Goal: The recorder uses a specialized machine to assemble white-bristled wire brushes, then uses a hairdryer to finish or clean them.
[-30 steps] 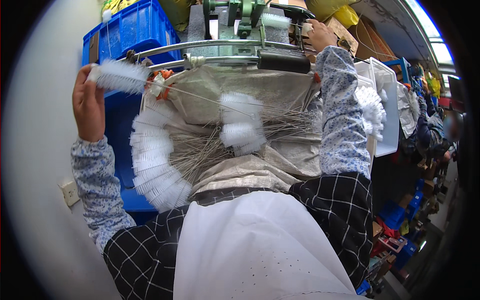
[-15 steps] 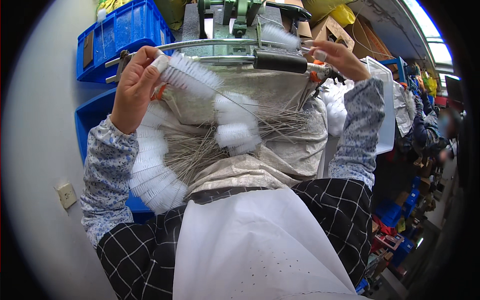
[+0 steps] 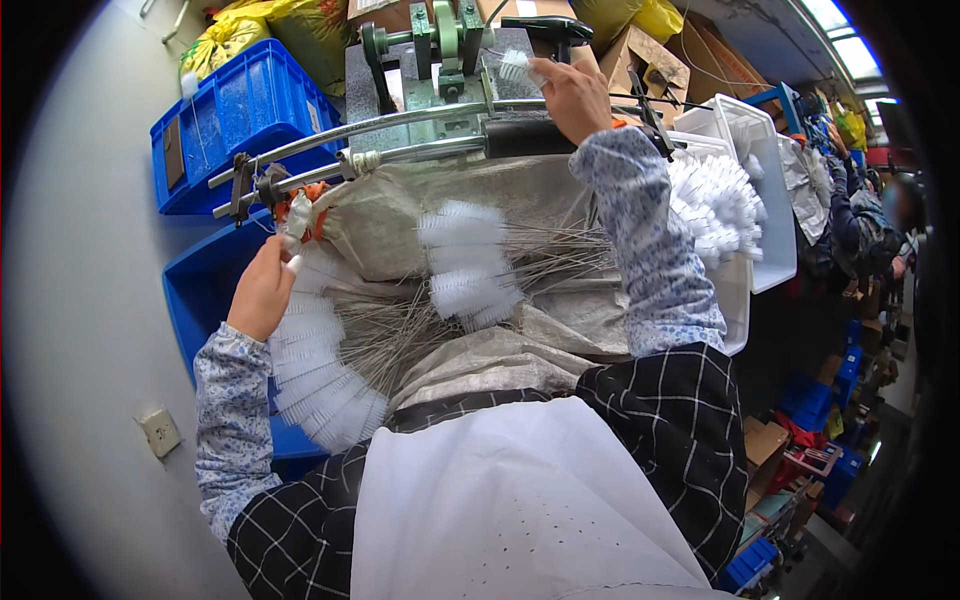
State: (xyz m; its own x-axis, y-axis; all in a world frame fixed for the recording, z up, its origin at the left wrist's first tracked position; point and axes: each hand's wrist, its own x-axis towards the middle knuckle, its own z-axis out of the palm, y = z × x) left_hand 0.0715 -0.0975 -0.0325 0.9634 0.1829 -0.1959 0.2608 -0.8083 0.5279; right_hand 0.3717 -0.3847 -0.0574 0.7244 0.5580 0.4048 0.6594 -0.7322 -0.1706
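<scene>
My right hand (image 3: 578,102) is raised over the metal rails, its fingers closed at a small white bristle brush (image 3: 515,67) in front of the green machine. My left hand (image 3: 262,292) is at the left end of the rails, beside the orange ties, fingers stretched out and no brush visible in it. Below it, white brushes (image 3: 325,385) lie fanned out in a curved row, their wire stems pointing inward. A second stack of white brushes (image 3: 465,262) rests mid-lap on a greyish cloth (image 3: 480,365), stems pointing right.
Ahead stands the green machine (image 3: 447,45), with metal rails (image 3: 400,120) and a black roller (image 3: 525,137) before it. A blue crate (image 3: 240,125) is at the left, beside the wall. White brush heads (image 3: 715,205) fill a white bin (image 3: 775,235) at the right. Another person (image 3: 860,215) works farther right.
My left hand has let go of the brush it held and moved down and left. My right hand has moved left and slightly up to the machine, with a brush at its fingertips.
</scene>
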